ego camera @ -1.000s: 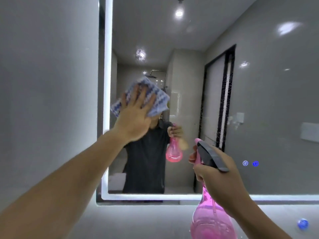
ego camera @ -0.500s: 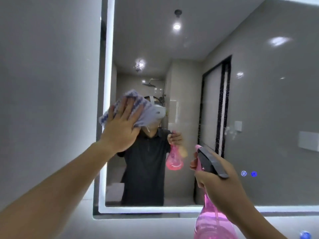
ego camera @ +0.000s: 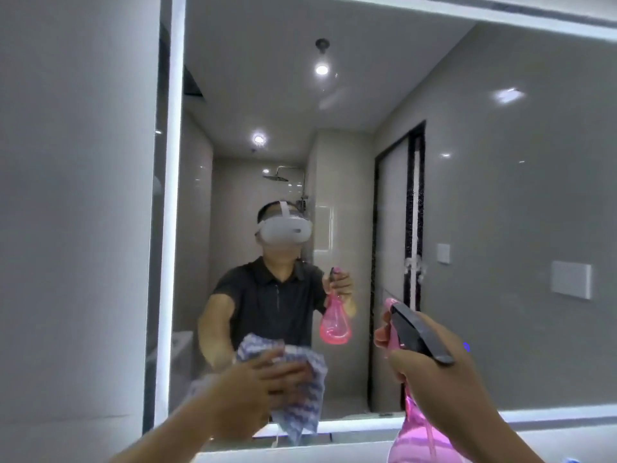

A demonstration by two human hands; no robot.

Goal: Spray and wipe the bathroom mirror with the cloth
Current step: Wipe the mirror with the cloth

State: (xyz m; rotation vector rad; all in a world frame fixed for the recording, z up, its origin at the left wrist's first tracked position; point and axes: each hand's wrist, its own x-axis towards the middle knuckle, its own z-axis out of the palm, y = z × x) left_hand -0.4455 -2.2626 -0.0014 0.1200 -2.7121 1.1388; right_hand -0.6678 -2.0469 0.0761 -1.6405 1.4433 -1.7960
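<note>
The bathroom mirror (ego camera: 500,212) fills most of the view, with a lit white frame along its left and bottom edges. My left hand (ego camera: 253,392) presses a blue-and-white checked cloth (ego camera: 307,396) flat against the glass near the mirror's lower left corner. The cloth hangs down over the bottom frame. My right hand (ego camera: 434,372) grips a pink spray bottle (ego camera: 414,442) with a dark trigger head, held upright in front of the mirror's lower middle, nozzle toward the glass.
A grey tiled wall (ego camera: 73,228) borders the mirror on the left. A pale counter edge (ego camera: 334,454) runs below the mirror. The glass reflects a person, a shower head and a dark-framed door. A small blue light (ego camera: 466,346) glows on the mirror.
My left hand has slid the cloth down the glass from head height to the lower left corner. The view tilted upward. The spray bottle stayed in my right hand.
</note>
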